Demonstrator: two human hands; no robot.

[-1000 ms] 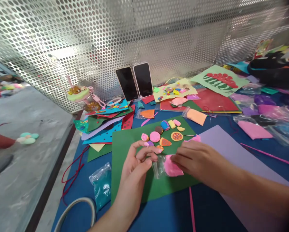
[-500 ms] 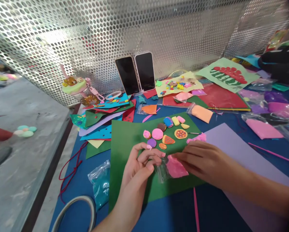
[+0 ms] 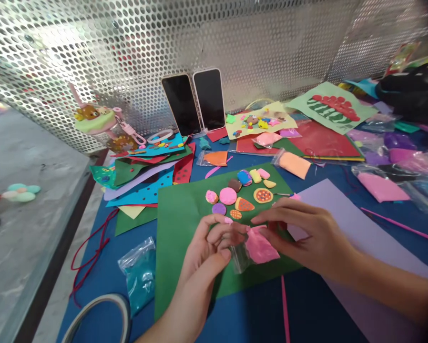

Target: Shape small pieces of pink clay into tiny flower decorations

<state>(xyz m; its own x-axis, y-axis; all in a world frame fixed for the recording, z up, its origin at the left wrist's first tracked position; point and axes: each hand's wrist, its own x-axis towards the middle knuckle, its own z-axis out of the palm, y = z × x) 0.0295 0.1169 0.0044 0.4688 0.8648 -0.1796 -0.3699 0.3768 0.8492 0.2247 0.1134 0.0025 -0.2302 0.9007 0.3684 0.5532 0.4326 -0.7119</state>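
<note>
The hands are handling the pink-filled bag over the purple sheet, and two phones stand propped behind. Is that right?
Not quite: the pink-filled bag is over the green sheet, not the purple sheet; the head view shows it. The rest is right.

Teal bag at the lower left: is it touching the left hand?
Apart. The head view shows part of the green sheet plainly visible between the teal bag and the left hand.

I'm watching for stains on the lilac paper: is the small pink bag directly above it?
No, the small pink bag is over the green sheet.
</note>
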